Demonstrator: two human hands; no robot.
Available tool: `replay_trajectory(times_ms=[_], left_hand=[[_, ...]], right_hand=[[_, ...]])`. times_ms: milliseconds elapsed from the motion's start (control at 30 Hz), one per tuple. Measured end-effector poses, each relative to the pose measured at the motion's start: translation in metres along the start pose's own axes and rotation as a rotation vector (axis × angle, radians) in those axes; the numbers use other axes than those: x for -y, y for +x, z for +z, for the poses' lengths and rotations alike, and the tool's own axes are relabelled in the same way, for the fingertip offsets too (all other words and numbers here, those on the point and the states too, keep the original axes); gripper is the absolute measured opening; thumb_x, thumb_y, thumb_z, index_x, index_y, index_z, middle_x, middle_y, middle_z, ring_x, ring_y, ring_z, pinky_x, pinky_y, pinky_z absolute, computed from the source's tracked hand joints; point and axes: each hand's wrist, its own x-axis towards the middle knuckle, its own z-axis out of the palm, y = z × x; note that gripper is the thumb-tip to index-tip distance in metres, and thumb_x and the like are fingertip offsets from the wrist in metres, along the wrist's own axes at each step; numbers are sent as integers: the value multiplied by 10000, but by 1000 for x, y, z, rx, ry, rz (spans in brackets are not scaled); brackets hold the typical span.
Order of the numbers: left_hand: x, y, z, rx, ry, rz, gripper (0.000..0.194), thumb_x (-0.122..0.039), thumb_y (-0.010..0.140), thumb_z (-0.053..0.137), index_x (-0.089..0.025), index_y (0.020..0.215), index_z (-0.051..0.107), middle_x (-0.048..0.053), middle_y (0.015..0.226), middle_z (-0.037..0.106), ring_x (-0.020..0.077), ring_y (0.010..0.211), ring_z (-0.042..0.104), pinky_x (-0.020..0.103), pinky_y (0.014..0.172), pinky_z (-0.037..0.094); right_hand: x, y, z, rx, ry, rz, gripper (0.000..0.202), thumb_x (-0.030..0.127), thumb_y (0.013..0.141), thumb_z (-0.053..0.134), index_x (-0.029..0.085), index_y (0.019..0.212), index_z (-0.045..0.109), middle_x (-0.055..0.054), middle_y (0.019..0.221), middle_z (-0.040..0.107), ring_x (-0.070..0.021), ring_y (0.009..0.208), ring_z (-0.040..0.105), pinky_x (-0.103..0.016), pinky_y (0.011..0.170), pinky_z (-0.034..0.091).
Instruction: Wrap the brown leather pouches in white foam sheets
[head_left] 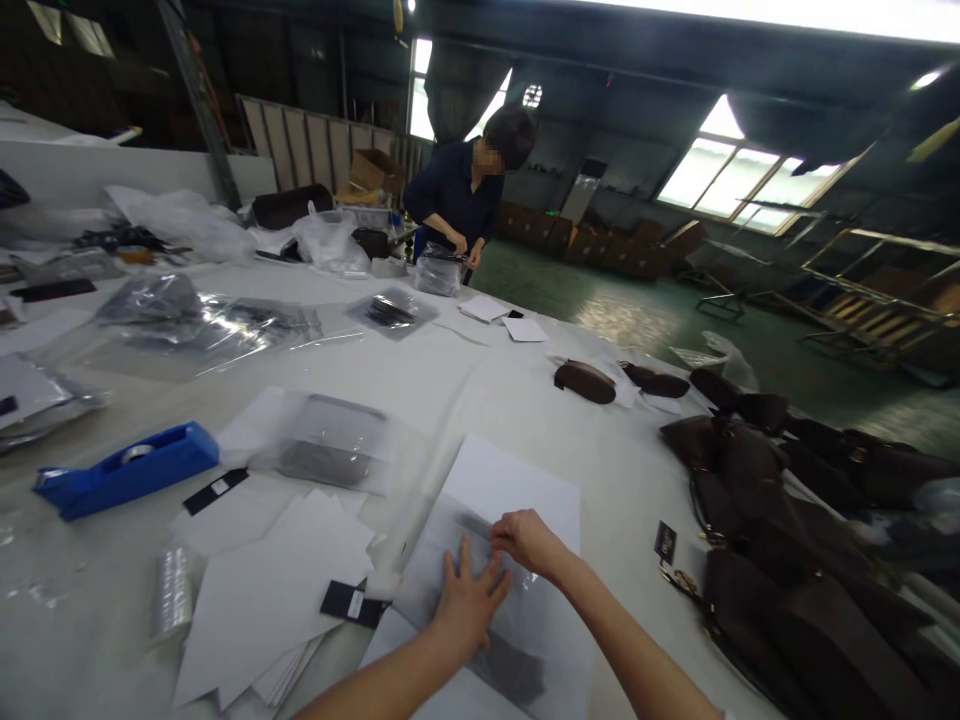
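Note:
A translucent plastic bag (510, 668) with a dark item inside lies on white paper (517, 480) near the table's front. My left hand (466, 603) rests on this bag with fingers spread. Just right of it, my right hand (529, 540) is closed in a pinch at the bag's upper part; what sits between the fingertips is too small to make out. Left of my hands are a stack of white cards (270, 590) and a black tag (351, 603). Beyond them lies another bagged dark item (330, 440).
A blue tape dispenser (131, 468) stands at left, near clear plastic bags (217, 325). Dark brown leather bags (810, 610) are piled along the right edge, with small brown pouches (586, 381) farther back. Across the table a person (457, 200) handles a plastic-wrapped item.

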Motion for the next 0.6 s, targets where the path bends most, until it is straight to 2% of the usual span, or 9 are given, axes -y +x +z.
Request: replay_trajectory(times_ms=[100,200,267,300,433,467,533,600], left_hand=[[-5,0,2,2,-31,-10,1089,-493,638,744,-409,1426,-3,-36,1556,42,514,1347,-54,802,1004,118],[-7,-3,6,-19,-71,-23,1072,-455,659,741,-433,1417,-16,-53,1552,54,512,1353,-22,804,1006,120],[-8,-5,8,-29,-96,-20,1082,-444,655,749,-437,1414,-21,-60,1551,45,512,1353,-22,803,1005,129],[-8,-6,9,-30,-101,-15,1097,-441,645,758,-432,1416,-23,-59,1552,32,516,1351,-24,802,1002,135],[-6,-11,11,-27,-75,3,1110,-457,639,756,-415,1420,-32,-45,1555,-24,531,1345,-8,799,994,154],[-5,-12,11,-26,-61,-1,1104,-466,645,749,-415,1419,-36,-46,1554,-33,532,1345,-8,797,996,155],[-3,-14,13,-24,-32,0,1079,-498,665,722,-419,1415,-49,-56,1553,-45,527,1347,-20,791,1000,156],[-1,-15,17,-27,-4,8,1056,-531,678,697,-424,1414,-52,-69,1551,-59,522,1347,-39,784,1003,160]], right_hand=[[0,22,7,78,-125,1,156,221,772,553,244,743,705,-13,768,730,-170,745,648,-279,739,403],[4,39,21,102,-159,50,111,205,742,598,214,679,689,-53,733,720,-219,792,658,-345,806,396],[5,49,30,102,-169,101,46,220,718,643,201,711,684,-84,770,718,-249,835,658,-367,816,398],[4,53,34,94,-166,131,88,240,696,680,198,773,684,-98,805,717,-263,855,656,-369,808,404],[-15,57,34,24,-94,273,595,431,550,811,201,1059,606,-115,915,702,-280,865,647,-335,733,430],[-22,53,32,9,-60,309,603,492,566,789,206,1062,602,-102,917,701,-259,842,648,-314,707,432],[-36,39,30,-19,4,382,476,575,724,633,204,1021,619,-83,909,701,-212,803,648,-279,668,430],[-45,17,33,-108,63,460,445,548,884,401,192,1040,619,-89,943,698,-191,828,645,-276,691,436]])
